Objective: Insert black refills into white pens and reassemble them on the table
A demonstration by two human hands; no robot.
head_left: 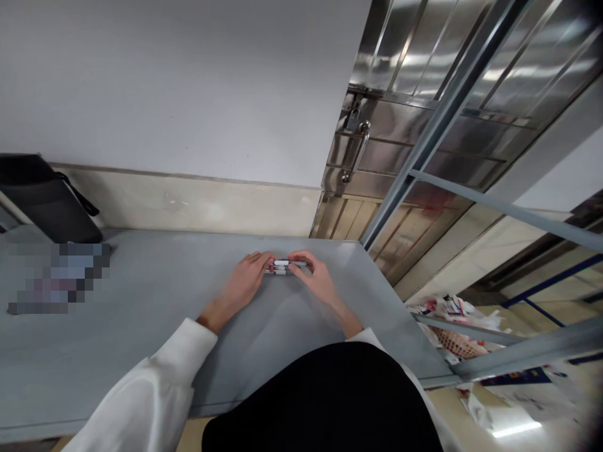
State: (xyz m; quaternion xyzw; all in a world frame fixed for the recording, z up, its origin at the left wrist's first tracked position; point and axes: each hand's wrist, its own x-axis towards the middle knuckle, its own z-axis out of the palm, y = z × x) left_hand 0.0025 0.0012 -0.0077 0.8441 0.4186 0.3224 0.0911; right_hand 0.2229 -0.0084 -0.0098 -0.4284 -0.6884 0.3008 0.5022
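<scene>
Pinching small stacked sticks (281, 267) at both ends | left fingers (267, 258), right fingers (298, 261) | gray table (155, 295) beneath

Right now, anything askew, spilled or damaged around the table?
Right of the table, the basket looks overfull: crumpled, plastic-looking stuff heaped above its rim. A pixelated patch hides something at the table's left; can't judge that. Nothing else clearly stands out.

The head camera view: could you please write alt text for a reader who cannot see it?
A person's left hand and right hand hold slim white-and-grey sticks together at a grey table. A black case is at left, a metal door at right.
</scene>
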